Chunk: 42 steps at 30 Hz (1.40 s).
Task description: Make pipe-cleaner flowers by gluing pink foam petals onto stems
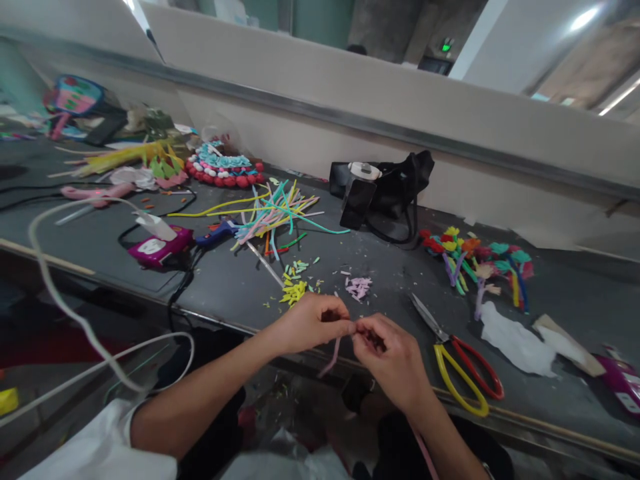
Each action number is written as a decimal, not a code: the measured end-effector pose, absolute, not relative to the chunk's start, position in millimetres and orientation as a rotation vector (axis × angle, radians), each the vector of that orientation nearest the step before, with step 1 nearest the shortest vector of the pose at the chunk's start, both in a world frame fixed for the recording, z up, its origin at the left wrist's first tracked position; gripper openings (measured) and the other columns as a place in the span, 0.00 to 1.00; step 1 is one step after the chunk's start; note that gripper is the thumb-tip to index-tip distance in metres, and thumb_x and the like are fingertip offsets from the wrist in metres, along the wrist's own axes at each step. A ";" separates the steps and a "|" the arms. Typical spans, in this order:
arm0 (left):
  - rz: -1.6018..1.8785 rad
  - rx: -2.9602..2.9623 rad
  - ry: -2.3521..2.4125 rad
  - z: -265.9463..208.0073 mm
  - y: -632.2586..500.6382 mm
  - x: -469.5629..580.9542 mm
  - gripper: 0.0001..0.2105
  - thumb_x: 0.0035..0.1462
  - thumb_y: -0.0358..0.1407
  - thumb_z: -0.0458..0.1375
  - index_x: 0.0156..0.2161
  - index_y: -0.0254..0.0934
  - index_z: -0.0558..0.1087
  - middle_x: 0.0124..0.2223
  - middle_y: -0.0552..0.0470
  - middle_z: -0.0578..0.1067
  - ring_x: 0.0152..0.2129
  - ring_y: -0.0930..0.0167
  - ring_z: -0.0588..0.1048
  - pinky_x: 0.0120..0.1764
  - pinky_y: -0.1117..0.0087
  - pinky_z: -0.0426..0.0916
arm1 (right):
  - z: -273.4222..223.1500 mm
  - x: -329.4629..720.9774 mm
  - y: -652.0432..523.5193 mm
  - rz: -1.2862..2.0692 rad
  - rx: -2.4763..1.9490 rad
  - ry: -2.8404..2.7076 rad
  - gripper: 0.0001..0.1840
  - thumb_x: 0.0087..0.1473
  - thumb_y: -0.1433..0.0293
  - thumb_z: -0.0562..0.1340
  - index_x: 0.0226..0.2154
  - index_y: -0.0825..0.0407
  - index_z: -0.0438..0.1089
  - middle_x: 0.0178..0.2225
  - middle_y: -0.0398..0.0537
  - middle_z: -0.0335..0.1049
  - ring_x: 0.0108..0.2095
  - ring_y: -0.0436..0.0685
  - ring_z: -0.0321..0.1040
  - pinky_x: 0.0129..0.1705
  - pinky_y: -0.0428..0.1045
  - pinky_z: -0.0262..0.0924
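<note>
Pink strip (pixel 332 361) hangs from the left hand (pixel 313 323), which pinches it, by the bench's (pixel 395 270) front edge; long axis slants down-left. Right hand (pixel 393 353) pinched alongside, contents hidden.

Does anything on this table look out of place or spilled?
Nothing looks clearly damaged, just untidy. Yellow clippings and lilac clippings lie in loose heaps on the bare table, as if spilled. The scissors lie with their handles close to its front edge, perhaps a precarious spot.
</note>
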<state>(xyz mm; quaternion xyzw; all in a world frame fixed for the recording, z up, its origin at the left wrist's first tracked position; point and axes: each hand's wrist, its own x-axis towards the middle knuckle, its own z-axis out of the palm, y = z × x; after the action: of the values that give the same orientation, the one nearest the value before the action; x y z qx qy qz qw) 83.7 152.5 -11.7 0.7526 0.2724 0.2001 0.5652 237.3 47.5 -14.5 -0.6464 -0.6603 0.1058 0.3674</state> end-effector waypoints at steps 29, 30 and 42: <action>0.256 1.264 0.458 -24.1 157.2 85.6 0.13 0.47 0.40 0.66 0.30 0.32 0.72 0.21 0.57 0.73 0.12 0.76 0.71 0.18 0.76 0.67 | -11.1 259.1 54.4 1.165 -1.603 -1.370 0.12 0.55 0.60 0.62 0.29 0.52 0.71 0.20 0.38 0.64 0.18 0.47 0.60 0.21 0.42 0.56; 0.261 1.247 0.456 -23.5 157.5 85.7 0.13 0.47 0.41 0.66 0.30 0.31 0.72 0.21 0.57 0.73 0.12 0.76 0.71 0.18 0.76 0.67 | -10.0 258.4 53.5 1.106 -1.624 -1.387 0.12 0.55 0.60 0.62 0.29 0.52 0.71 0.21 0.39 0.64 0.19 0.47 0.60 0.21 0.42 0.55; 0.293 1.378 0.493 -29.8 160.0 86.6 0.08 0.50 0.36 0.63 0.32 0.32 0.73 0.22 0.57 0.73 0.15 0.78 0.71 0.20 0.79 0.64 | -8.9 257.0 54.0 0.919 -1.710 -1.575 0.14 0.57 0.61 0.59 0.29 0.53 0.74 0.26 0.43 0.70 0.28 0.51 0.63 0.30 0.44 0.55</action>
<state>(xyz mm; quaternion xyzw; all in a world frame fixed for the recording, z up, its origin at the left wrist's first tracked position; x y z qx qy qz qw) 86.6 160.0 -29.8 0.6269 0.2243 0.1333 0.7341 257.0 54.0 -8.9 -0.6490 -0.5980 0.3489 0.3154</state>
